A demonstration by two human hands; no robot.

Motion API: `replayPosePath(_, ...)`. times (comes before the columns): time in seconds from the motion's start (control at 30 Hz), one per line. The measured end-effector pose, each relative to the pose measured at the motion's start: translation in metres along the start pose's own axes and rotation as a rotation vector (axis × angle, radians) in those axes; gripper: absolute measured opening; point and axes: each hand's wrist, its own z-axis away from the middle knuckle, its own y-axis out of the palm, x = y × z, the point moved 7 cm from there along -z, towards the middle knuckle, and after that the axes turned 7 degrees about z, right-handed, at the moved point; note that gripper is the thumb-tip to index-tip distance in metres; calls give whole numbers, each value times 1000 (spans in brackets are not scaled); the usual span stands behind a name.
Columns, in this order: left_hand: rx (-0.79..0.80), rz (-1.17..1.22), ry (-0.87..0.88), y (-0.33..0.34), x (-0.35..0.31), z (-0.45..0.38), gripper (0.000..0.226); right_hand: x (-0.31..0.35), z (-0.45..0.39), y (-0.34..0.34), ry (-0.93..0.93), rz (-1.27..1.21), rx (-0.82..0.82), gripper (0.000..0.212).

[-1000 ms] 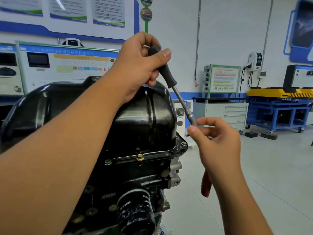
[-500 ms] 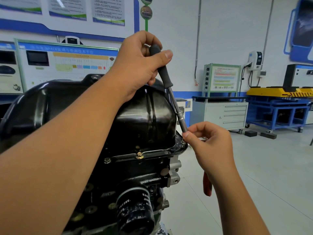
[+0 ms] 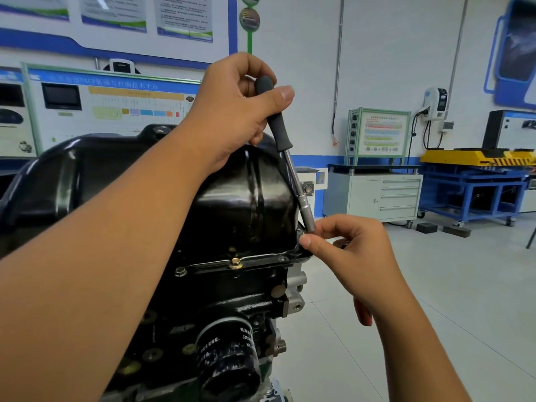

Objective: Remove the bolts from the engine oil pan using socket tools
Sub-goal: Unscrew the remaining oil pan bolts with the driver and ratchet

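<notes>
- The left hand [image 3: 232,111] is gripping the black handle of the socket driver [image 3: 285,149] near its top end, fingers curled round it and the thumb lying along its side.
- The socket driver is slanting down and to the right, its steel shaft ending in a silver socket [image 3: 307,213] at the right-hand corner of the oil pan [image 3: 226,198] flange.
- The right hand [image 3: 353,250] is sitting just under the socket, thumb and forefinger pinched together at its lower end; the other fingers are curling inward. Whether the tips are closing on the socket itself or on a bolt beneath it cannot be told, as the fingers are hiding that spot.
- The oil pan is glossy black and is sitting on top of the inverted engine block [image 3: 232,300], filling the centre of the view.
- A brass-coloured bolt [image 3: 235,263] and a grey bolt [image 3: 180,271] are still sitting in the pan's front flange.
- A black oil filter [image 3: 229,364] with white lettering is jutting out from the block lower down.
- The floor [image 3: 449,285] is showing pale grey tiles.
- A grey drawer cabinet [image 3: 385,198] is standing against the white wall, with a green-framed panel [image 3: 380,132] on top of it.
- A blue wheeled bench [image 3: 470,195] carrying yellow equipment is standing further right.
- Posters and a training board [image 3: 110,103] are hanging on the wall behind the engine.
</notes>
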Motion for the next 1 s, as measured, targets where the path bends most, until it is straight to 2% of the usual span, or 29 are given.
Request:
replayPosePath(0.37,7,-40,12,2,-1,1,24,6,1,11,84,73,-42,23)
replayPosePath(0.6,15,-53,15,2,0,1,26,10,-1,16,132,179,11,34)
replayPosePath(0.83,6,-45,20,2,-3,3,26,13,-3,17,98,197,-20,36)
replayPosePath(1.0,-4,-37,24,0,-4,3,26,10,-4,17,74,140,-40,24)
